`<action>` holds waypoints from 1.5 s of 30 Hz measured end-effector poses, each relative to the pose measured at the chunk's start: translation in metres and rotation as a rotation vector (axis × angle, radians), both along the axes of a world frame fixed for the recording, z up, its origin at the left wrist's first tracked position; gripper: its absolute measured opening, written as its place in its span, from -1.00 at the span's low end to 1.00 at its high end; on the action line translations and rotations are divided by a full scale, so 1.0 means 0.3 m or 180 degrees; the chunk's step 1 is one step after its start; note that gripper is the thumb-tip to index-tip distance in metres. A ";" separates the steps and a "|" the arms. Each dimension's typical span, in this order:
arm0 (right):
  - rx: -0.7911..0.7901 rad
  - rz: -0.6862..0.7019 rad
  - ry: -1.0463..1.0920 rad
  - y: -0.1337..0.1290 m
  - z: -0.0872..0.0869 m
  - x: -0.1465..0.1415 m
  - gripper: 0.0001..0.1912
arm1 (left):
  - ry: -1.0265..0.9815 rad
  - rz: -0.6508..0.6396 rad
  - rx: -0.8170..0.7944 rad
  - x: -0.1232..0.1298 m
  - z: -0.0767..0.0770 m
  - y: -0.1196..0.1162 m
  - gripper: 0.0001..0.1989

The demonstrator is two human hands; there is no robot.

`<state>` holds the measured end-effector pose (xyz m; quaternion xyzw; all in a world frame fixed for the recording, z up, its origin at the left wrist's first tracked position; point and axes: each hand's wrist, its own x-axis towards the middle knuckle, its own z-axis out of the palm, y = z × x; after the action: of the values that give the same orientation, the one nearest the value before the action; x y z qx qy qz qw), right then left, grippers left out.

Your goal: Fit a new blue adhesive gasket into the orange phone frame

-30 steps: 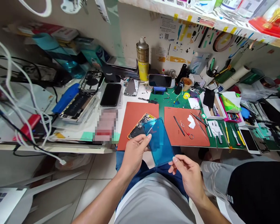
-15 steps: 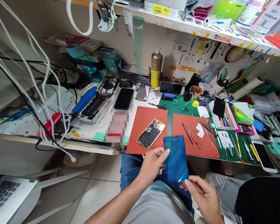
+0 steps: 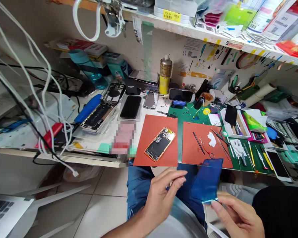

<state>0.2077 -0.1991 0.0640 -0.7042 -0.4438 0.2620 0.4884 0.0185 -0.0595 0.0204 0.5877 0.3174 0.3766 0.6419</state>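
Right hand (image 3: 239, 211) pinches the film (image 3: 207, 180) at its lower edge, thumb on the near face; grip closed on it, other fingers curled behind. Film is dark blue, see-through, tilted up from the grip, lower edge catching light. It's over the person's lap, off to the right, its top overlapping the front edge of the right mat (image 3: 188, 145) in view; contact there can't be told. Left hand (image 3: 161, 195) is free of the film, just left of it: thumb and forefinger tips drawn close together, pointing toward the film, other fingers bent under. Can't tell if those tips touch or pinch anything small. Opened phone (image 3: 160, 144), orange rim, lies slantwise on the left mat (image 3: 145, 132), inner parts facing up, beyond the left hand. Right mat, also red-brown, carries a black stick (image 3: 198, 142), a white scrap (image 3: 212, 139) and a tool with a red ring (image 3: 210, 154). Green mat (image 3: 180, 132) shows between the two. Left of the left mat, the bench (image 3: 89, 155) has a dark-screen phone (image 3: 130, 107). Spray can (image 3: 165, 74) stands upright at the back. White phone (image 3: 278, 164) lies near the front edge, far right.
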 end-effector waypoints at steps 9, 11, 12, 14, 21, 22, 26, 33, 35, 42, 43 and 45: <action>-0.0084 0.0258 0.1391 0.201 -0.026 -0.050 -0.78 | 0.0311 -0.0433 0.1131 0.025 0.021 -0.020 -0.55; -0.0090 0.0242 0.1579 0.212 -0.040 -0.052 -0.77 | 0.0296 -0.0326 0.0976 0.035 0.011 -0.021 -0.60; -0.0097 0.0236 0.1634 0.213 -0.045 -0.052 -0.76 | 0.0298 -0.0290 0.0925 0.038 0.009 -0.021 -0.62; -0.0108 0.0254 0.1691 0.213 -0.051 -0.053 -0.75 | 0.0303 -0.0252 0.0842 0.041 0.010 -0.019 -0.64; -0.0171 0.0384 0.1686 0.204 -0.042 -0.053 -0.72 | 0.0293 -0.0213 0.0387 0.043 -0.010 -0.020 -0.66; -0.0173 0.0406 0.1672 0.203 -0.041 -0.052 -0.72 | 0.0283 -0.0217 0.0282 0.042 -0.016 -0.022 -0.66; -0.0194 0.0493 0.1651 0.202 -0.042 -0.048 -0.72 | 0.0255 -0.0190 -0.0008 0.041 -0.033 -0.027 -0.65; -0.0157 0.0376 0.1464 0.187 -0.028 -0.063 -0.73 | 0.0208 0.0169 -0.0641 0.052 -0.017 -0.016 -0.66; -0.0063 0.0047 0.1112 0.172 -0.020 -0.056 -0.72 | 0.0180 0.0296 -0.0931 0.050 -0.009 -0.002 -0.62; -0.0104 -0.1397 0.1224 0.140 -0.080 0.039 -0.57 | -0.0008 0.0460 -0.1755 0.018 0.033 0.065 -0.48; -0.0170 -0.1212 0.1610 0.139 -0.096 0.047 -0.51 | -0.0032 0.0471 -0.1796 0.016 0.038 0.073 -0.49; -0.0271 -0.0784 0.2365 0.138 -0.125 0.050 -0.46 | -0.0052 0.0511 -0.1833 0.014 0.039 0.086 -0.51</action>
<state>0.2227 -0.1577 0.0266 -0.6290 -0.1377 0.4567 0.6139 0.0226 -0.0337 0.0322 0.3514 0.4515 0.3255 0.7528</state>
